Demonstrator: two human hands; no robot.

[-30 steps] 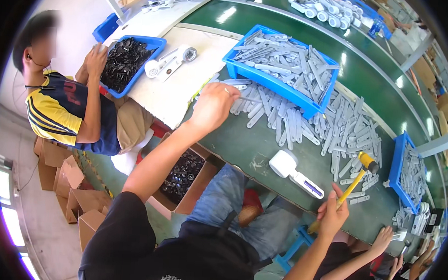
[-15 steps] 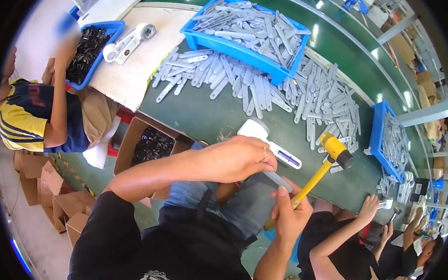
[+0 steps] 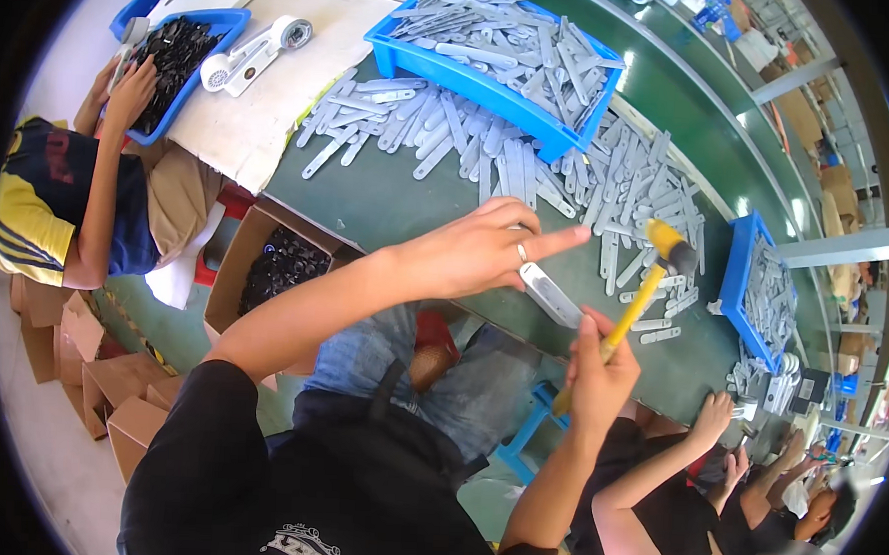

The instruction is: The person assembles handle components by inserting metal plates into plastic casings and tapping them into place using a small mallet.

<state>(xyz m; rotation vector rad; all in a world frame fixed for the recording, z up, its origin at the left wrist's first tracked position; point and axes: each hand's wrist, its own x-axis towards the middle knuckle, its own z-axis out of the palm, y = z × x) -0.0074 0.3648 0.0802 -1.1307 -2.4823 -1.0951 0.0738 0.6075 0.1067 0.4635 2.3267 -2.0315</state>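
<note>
My left hand (image 3: 480, 251), a ring on one finger, is over the bench with its index finger stretched to the right and its other fingers curled. Below them it grips the end of a long white-edged handle piece (image 3: 551, 295) with a grey face; the rest of that piece is hidden under the hand. My right hand (image 3: 599, 374) is closed round the yellow handle of a mallet (image 3: 672, 246), whose yellow and black head points up and away. The right thumb lies at the near end of the handle piece.
Loose grey strips (image 3: 451, 129) are heaped on the green bench (image 3: 368, 215) before a full blue bin (image 3: 483, 81). Another blue bin (image 3: 737, 285) stands right. A cardboard box (image 3: 237, 259) of black parts sits at left. Co-workers (image 3: 71, 202) sit on both sides.
My left hand has moved up and right, its index finger now stretched out. The grey strip no longer shows separately between my hands. My right hand and the mallet have shifted slightly.
</note>
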